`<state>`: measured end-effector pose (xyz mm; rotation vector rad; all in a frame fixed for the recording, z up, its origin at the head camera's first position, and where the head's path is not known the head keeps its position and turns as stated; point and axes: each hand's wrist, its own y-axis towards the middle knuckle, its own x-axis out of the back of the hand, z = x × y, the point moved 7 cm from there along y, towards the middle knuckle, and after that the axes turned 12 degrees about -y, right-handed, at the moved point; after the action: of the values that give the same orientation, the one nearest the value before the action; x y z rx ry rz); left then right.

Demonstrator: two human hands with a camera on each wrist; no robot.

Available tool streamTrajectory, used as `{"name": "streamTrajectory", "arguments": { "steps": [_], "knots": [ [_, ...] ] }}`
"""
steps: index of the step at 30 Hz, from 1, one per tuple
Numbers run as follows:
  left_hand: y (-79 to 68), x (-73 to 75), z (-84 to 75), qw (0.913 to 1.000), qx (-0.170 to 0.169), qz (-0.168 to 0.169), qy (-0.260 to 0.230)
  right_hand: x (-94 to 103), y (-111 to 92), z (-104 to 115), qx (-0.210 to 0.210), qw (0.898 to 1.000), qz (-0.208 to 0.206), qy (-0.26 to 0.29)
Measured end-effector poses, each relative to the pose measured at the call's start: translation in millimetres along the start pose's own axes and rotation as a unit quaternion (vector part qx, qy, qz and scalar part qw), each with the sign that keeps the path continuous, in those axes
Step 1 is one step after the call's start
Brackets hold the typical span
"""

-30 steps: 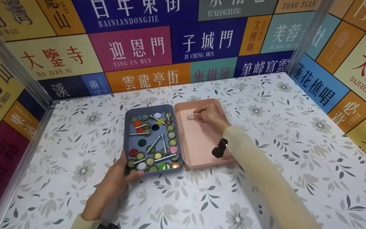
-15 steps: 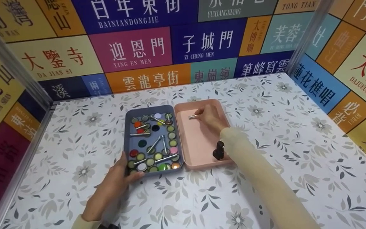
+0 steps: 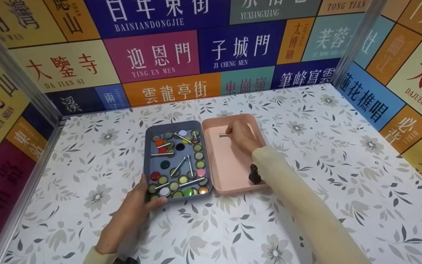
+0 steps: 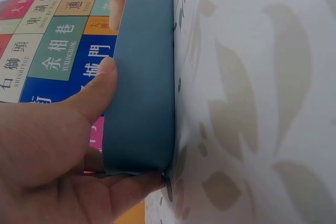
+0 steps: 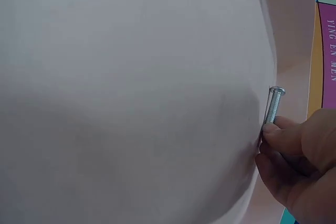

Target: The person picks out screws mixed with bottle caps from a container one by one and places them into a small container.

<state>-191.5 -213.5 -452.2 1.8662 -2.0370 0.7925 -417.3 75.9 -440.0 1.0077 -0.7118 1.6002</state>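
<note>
My right hand is over the far part of the pink tray, pinching a silver bolt between thumb and fingers. The bolt's head points left in the head view, close over the tray's floor. My left hand holds the near left corner of the blue-grey tray, thumb at the near rim and fingers along the left side. Inside this tray lie many bottle caps, such as a pink cap and an orange cap, with several long bolts scattered over them.
Both trays stand side by side on a table with a white floral cover. Colourful panels with printed characters rise behind and at both sides of it.
My right hand has shifted slightly to the right with the bolt still between its fingers. My left hand stays at the blue-grey tray's corner.
</note>
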Motion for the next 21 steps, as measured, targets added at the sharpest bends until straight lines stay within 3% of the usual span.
{"name": "streamTrajectory", "arguments": {
  "steps": [12, 21],
  "knots": [
    [2.9, -0.3, -2.3, 0.9998, -0.009, -0.001, -0.017, 2.3, 0.2, 1.7, 0.015, 1.000, 0.009, -0.022],
    [0.6, -0.3, -3.7, 0.9992, -0.028, -0.010, -0.025, 0.9, -3.0, 3.5, -0.007, 1.000, 0.021, 0.009]
  ]
}}
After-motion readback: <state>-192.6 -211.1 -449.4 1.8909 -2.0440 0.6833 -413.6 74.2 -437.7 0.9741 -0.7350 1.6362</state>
